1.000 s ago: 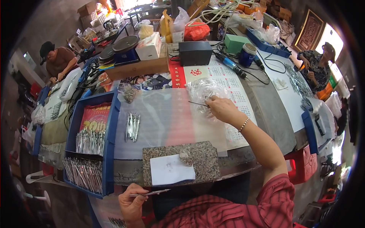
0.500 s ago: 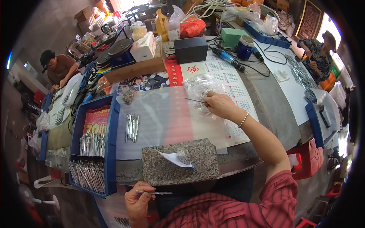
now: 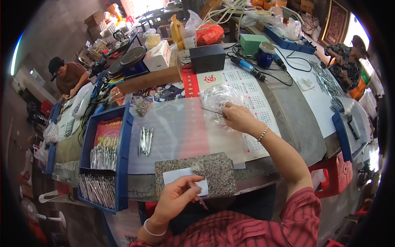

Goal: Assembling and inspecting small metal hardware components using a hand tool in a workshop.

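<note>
Pinches a thin dark stick [image 3: 212,110] in the right hand [image 3: 239,118], over a clear bag [image 3: 220,92]. Grips a slim piece [image 3: 202,201] in the fingers of the left hand [image 3: 177,199], by the table's [image 3: 298,123] near edge.

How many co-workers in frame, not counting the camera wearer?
2. One in a brown top at upper left, bent over a work surface; one in a patterned top at upper right. Others could be hidden behind the clutter.
</note>
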A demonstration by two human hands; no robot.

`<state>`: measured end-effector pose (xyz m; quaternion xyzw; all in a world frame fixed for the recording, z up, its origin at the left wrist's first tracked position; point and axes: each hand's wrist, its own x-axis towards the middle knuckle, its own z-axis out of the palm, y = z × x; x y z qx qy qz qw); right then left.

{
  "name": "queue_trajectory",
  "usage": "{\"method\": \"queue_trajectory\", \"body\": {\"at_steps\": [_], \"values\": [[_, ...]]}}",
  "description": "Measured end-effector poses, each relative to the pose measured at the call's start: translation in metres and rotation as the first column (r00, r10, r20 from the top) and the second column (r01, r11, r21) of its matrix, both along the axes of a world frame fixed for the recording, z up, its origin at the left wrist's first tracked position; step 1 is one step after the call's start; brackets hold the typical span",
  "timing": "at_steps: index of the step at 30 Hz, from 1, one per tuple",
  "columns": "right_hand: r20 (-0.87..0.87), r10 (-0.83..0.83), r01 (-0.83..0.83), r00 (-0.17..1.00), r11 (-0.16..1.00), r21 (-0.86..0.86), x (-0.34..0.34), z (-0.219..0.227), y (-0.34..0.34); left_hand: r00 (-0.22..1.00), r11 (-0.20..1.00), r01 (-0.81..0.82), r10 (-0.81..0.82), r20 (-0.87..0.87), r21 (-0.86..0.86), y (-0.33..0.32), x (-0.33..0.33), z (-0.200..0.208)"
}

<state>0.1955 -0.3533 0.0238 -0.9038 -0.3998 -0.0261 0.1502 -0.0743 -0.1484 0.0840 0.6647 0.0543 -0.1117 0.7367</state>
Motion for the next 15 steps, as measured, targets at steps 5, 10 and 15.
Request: {"method": "queue_trajectory", "body": {"at_steps": [5, 10, 15], "values": [[-0.26, 0.021, 0.104, 0.966, 0.883, 0.458, -0.034, 0.035, -0.01, 0.986, 0.969, -0.168, 0.165, -0.029, -0.183, 0.015, -0.023, -0.015], [-0.459, 0.165, 0.173, 0.873, 0.775, 0.607, -0.079, 0.044, -0.005, 0.985, 0.969, -0.172, 0.172, -0.018, -0.175, 0.003, -0.025, -0.013], [-0.543, 0.355, 0.047, 0.761, 0.805, 0.592, -0.149, 0.063, -0.001, 0.969, 0.967, -0.244, 0.246, -0.022, 0.072, -0.013, -0.015, -0.003]]}}
